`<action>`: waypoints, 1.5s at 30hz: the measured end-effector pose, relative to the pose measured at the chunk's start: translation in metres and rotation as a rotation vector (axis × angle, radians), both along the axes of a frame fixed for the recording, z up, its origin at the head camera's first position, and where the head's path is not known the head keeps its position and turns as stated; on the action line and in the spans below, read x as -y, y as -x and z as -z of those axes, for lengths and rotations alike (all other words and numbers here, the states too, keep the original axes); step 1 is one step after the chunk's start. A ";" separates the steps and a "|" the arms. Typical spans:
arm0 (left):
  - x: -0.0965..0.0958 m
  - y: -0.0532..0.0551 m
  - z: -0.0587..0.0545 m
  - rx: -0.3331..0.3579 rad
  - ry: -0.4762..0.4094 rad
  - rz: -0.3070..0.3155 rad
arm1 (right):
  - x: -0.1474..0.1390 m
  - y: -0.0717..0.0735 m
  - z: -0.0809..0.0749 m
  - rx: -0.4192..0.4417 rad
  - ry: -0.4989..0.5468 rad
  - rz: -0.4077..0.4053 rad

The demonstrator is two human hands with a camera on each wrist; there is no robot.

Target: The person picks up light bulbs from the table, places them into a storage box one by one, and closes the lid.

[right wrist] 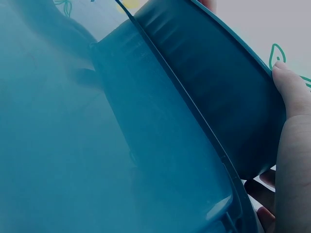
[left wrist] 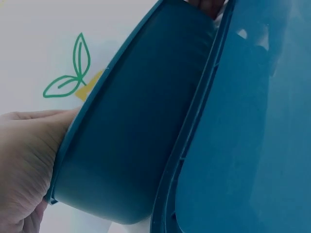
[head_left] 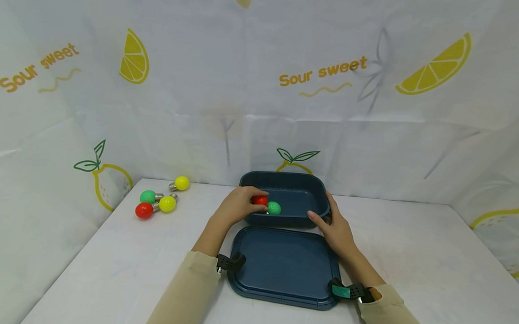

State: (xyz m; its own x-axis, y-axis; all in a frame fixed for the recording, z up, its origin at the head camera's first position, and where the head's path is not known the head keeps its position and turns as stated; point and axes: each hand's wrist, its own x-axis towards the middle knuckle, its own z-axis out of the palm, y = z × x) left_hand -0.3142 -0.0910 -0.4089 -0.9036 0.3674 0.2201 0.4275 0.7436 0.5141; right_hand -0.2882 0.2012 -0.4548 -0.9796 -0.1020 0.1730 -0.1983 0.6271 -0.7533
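In the head view, a dark blue rectangular box [head_left: 279,221] stands without its lid at the back of the table. My left hand [head_left: 240,203] reaches over the box's left end and pinches a red light bulb [head_left: 260,200] between thumb and fingers. Beside that bulb, a green light bulb [head_left: 274,208] sits inside the box. My right hand [head_left: 337,229] grips the right end of the box, its thumb [right wrist: 286,82] at the rim and its fingers around the outside. Seen from the left wrist, the left hand [left wrist: 29,160] overlaps the box rim and hides the red bulb.
The matching blue lid [head_left: 286,268] lies flat in front of the box, under the wrists. At the table's left back lie a green bulb [head_left: 147,196], a red bulb [head_left: 144,210] and two yellow bulbs [head_left: 167,204]. A white printed cloth [head_left: 192,131] hangs behind.
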 end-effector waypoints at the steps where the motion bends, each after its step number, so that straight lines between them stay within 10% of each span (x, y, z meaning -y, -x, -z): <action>1: 0.000 0.000 0.000 0.000 0.006 0.005 | 0.000 0.000 0.000 0.000 0.001 0.000; 45: -0.004 0.006 -0.001 0.049 0.069 0.006 | -0.001 0.000 0.000 -0.001 0.009 0.003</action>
